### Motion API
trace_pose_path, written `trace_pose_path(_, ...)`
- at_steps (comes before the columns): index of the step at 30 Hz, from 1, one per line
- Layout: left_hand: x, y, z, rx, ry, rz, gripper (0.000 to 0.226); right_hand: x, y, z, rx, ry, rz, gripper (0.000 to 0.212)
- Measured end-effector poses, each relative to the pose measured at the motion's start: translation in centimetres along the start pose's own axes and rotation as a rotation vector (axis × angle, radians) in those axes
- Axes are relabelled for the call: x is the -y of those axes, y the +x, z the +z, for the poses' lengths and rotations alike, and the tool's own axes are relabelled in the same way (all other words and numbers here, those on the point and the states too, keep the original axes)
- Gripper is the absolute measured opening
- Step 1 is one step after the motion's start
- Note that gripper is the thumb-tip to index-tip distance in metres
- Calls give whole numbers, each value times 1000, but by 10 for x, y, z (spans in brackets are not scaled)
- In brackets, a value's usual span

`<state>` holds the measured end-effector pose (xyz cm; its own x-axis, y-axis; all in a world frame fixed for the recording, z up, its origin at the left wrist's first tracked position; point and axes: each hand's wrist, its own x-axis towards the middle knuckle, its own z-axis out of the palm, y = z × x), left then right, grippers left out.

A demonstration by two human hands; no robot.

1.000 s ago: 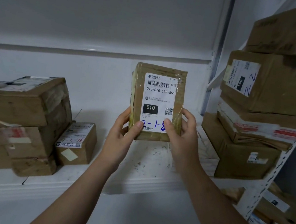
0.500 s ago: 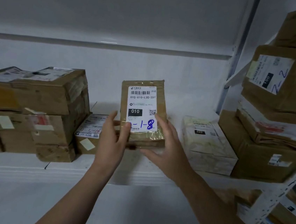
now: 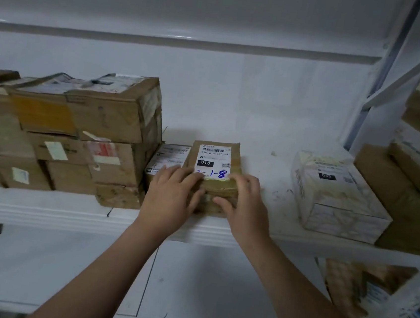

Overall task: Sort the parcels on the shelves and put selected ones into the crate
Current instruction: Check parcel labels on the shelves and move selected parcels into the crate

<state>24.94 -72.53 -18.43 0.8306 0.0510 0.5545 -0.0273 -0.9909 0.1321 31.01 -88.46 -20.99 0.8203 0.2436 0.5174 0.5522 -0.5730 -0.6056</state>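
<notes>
A small brown parcel (image 3: 215,159) with a white label marked 010 lies flat on the white shelf (image 3: 43,208), label up, near the front edge. My left hand (image 3: 172,196) rests on its near left corner, fingers over the label's lower edge. My right hand (image 3: 244,204) grips its near right corner, thumb against the front side. Both hands hold the parcel. No crate is in view.
A stack of brown boxes (image 3: 82,132) fills the shelf's left side, with a small labelled box (image 3: 167,159) right beside the parcel. A white parcel marked 032 (image 3: 334,195) lies to the right. More cartons (image 3: 407,195) stand on the right-hand rack.
The parcel was held upright in front of me with its label facing me. Both hands have lowered it and laid it flat on the shelf beside the small box.
</notes>
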Motion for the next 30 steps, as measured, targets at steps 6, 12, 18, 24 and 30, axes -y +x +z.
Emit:
trace_pose_path(6, 5, -7, 8, 50, 16, 24, 46, -12, -1, 4, -20, -50, -12, 53)
trace_pose_path(12, 3, -4, 7, 27, 19, 56, 47, -12, -2, 4, -17, -88, -58, 50)
trace_pose_path(18, -22, 6, 4, 18, -51, 131, 50, -13, -20, -31, -115, -119, -94, 43)
trace_pose_path(24, -78, 11, 19, -27, -180, 241, 46, -50, -49, -91, -197, -195, -61, 37)
trace_pose_path(30, -153, 39, 37, 144, -242, 309, 55, -86, -64, -146, -222, -236, 110, 36)
